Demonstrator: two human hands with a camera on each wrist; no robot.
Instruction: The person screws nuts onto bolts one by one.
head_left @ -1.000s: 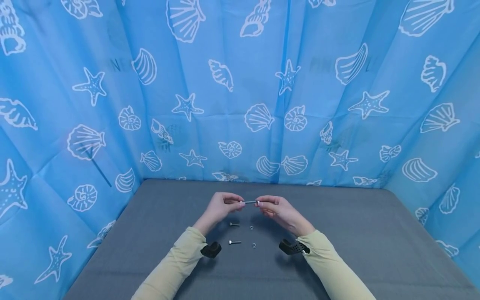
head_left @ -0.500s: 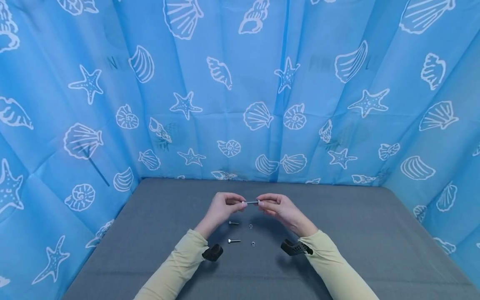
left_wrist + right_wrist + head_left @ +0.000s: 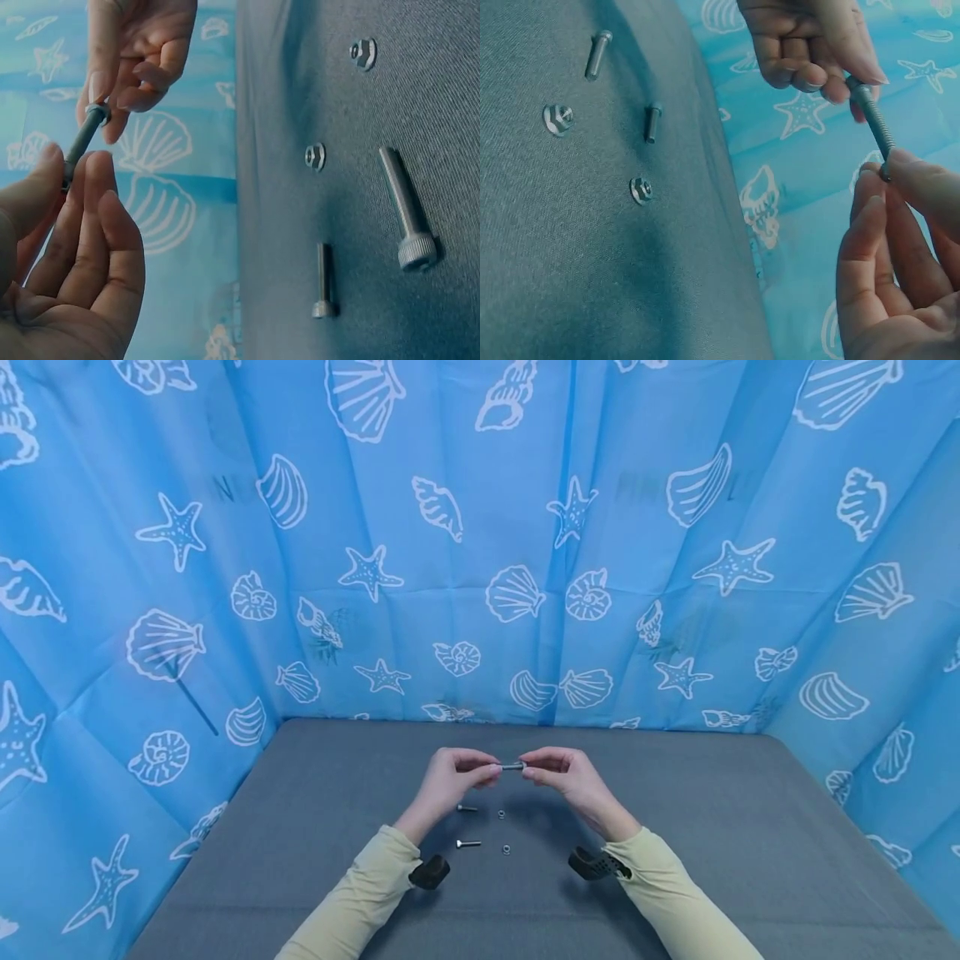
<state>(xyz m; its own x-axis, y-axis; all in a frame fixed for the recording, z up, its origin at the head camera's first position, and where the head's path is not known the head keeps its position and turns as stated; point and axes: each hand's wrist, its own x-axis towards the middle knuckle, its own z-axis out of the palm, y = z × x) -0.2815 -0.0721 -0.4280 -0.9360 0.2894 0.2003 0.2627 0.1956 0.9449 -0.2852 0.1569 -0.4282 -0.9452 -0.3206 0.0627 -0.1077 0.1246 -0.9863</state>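
My left hand (image 3: 447, 778) and right hand (image 3: 572, 778) face each other above the far part of the table, joined by a metal bolt (image 3: 512, 767). The left thumb and fingers pinch its head end, seen at the top in the right wrist view. At the opposite end of the threaded shank (image 3: 880, 129), the right thumb and fingertips pinch a flanged nut (image 3: 97, 114), partly covered by them. The bolt lies roughly level in the head view.
On the grey table (image 3: 675, 827) below the hands lie two socket-head bolts, one longer (image 3: 406, 206) and one smaller-looking (image 3: 323, 281). Two flanged nuts, one nearer (image 3: 558, 119) and one farther (image 3: 640, 190), lie beside them. A blue shell-print curtain (image 3: 465, 568) hangs behind.
Both hands have shifted slightly right with the bolt, and the gap between their fingertips has narrowed a little. The bolts and nuts on the table stay in place.
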